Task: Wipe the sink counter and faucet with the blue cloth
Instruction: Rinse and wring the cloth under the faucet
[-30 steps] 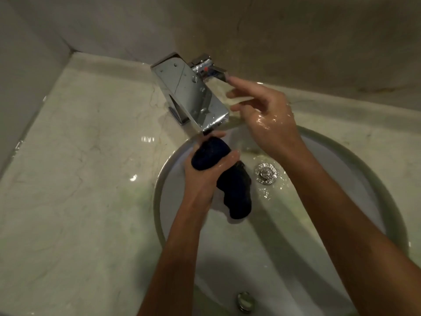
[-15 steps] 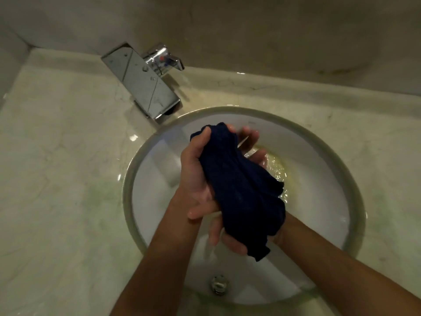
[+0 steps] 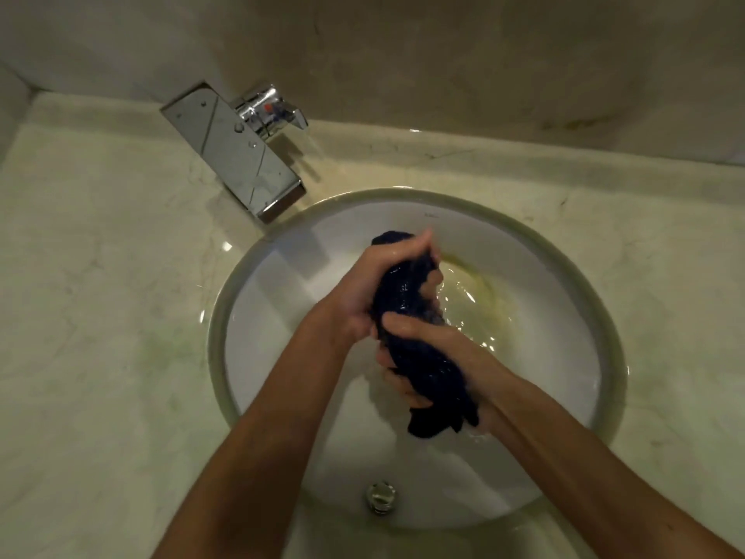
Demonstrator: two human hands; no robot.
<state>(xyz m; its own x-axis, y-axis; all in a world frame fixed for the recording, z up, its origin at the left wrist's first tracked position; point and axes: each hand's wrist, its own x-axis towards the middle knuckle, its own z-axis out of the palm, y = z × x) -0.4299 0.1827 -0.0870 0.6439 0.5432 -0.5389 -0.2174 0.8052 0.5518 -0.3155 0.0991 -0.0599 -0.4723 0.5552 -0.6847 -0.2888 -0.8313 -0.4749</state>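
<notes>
left fingers: curled tight round the upper end of the blue cloth, thumb side up, knuckles wet.
right fingers: wrapped round the lower half of the cloth, thumb laid across its top, fingertips showing under its left edge.
left hand: above and left of the right hand, the two touching at the cloth's middle.
blue cloth: dark, wet, bunched into a thick roll between both hands; top end pokes out past the left fingers, bottom end hangs loose below the right hand.
place of cloth: held over the sink, just left of the bowl's centre, above the water and clear of the rim.
sink: round white bowl, shallow yellowish water on the side right of the cloth.
overflow fitting: on the sink's near wall.
faucet: chrome, past the sink's far-left rim, spout reaching toward the bowl, well apart from the cloth.
table: pale marble all round the sink, wet spots near the faucet.
</notes>
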